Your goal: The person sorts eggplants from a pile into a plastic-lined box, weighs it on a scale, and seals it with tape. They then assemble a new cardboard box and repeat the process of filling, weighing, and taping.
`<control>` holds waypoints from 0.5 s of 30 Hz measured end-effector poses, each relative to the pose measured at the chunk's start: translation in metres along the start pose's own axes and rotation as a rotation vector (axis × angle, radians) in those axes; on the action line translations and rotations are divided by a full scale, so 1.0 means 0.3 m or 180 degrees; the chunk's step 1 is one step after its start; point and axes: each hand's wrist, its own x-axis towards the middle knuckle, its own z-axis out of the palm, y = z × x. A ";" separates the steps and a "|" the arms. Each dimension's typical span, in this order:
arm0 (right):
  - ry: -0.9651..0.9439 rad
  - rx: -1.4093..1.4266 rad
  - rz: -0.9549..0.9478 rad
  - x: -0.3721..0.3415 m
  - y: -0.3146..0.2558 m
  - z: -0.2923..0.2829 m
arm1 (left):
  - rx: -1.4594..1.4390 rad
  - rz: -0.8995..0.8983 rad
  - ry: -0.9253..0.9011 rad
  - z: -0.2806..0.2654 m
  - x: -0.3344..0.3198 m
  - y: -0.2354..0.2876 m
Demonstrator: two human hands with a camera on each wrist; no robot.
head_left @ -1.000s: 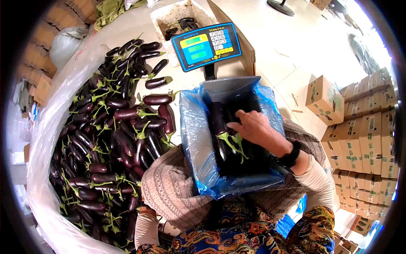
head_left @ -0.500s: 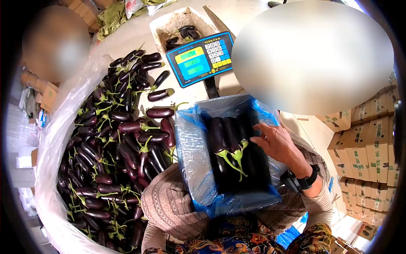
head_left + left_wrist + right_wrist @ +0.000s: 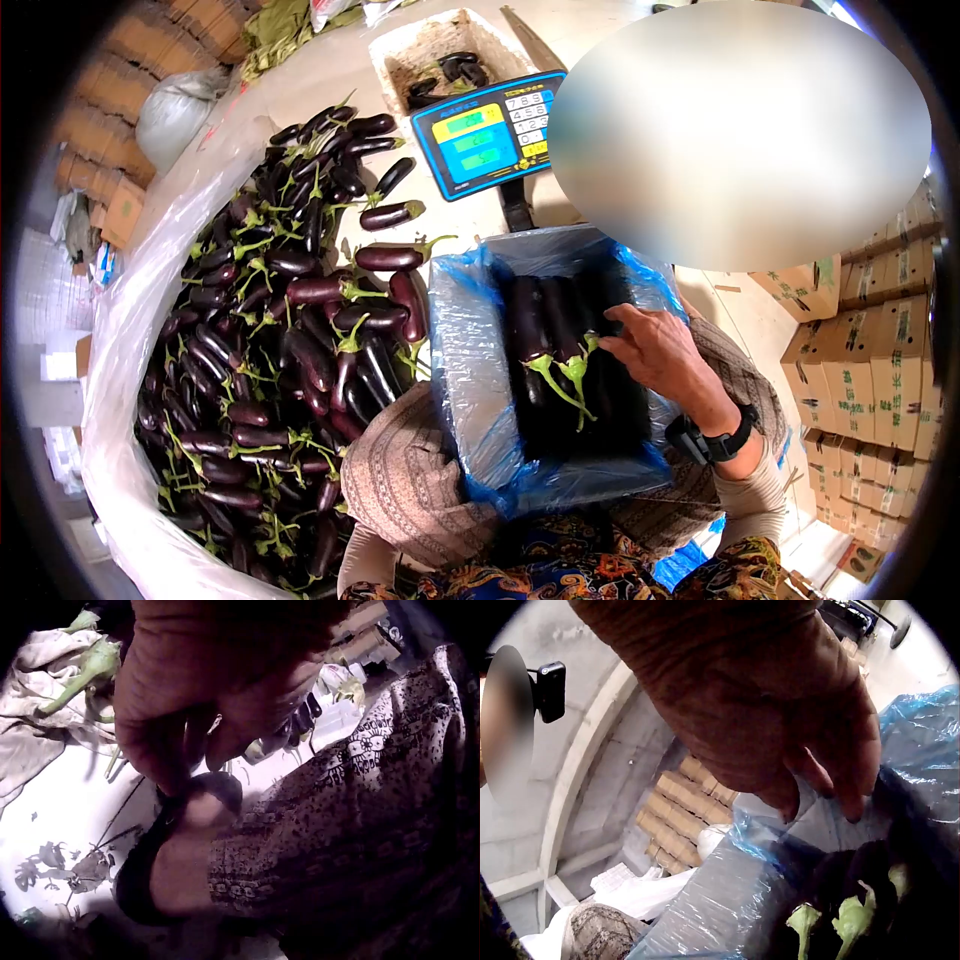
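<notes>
My right hand (image 3: pixel 660 355) hovers over the right side of a box (image 3: pixel 470 380) lined with clear blue plastic. Its fingers are loosely bent and hold nothing; in the right wrist view they hang apart above green eggplant stems (image 3: pixel 853 919). Dark purple eggplants lie side by side in the box, one (image 3: pixel 527 315) at the left with its stem toward me. Deep shadow hides much of the box's inside. Low beside my patterned trouser leg, in the left wrist view, my left hand (image 3: pixel 217 682) hangs loosely curled above a dark shoe (image 3: pixel 139 877). My knee hides it from the head view.
A large eggplant pile (image 3: pixel 270 370) spreads on plastic sheeting (image 3: pixel 120 450) to my left. The scale display (image 3: pixel 475 135) stands behind the lined box. A foam bin (image 3: pixel 395 60) with a few eggplants is farther back. Stacked cartons (image 3: pixel 860 370) line the right.
My right hand has come off the eggplants in the middle of the box and moved to its right side, uncovering a second eggplant and its stem. The head view has shifted slightly.
</notes>
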 end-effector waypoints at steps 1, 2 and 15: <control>0.0013 -0.0030 0.0030 0.002 -0.004 0.006 | -0.0021 0.0025 -0.0016 -0.006 -0.006 -0.002; 0.0000 -0.0059 0.0032 0.005 -0.010 0.014 | -0.0018 0.0077 -0.0059 -0.007 0.000 -0.002; -0.0815 -0.0270 0.0014 0.036 -0.077 0.088 | 0.1267 0.0826 0.0808 -0.171 -0.338 0.021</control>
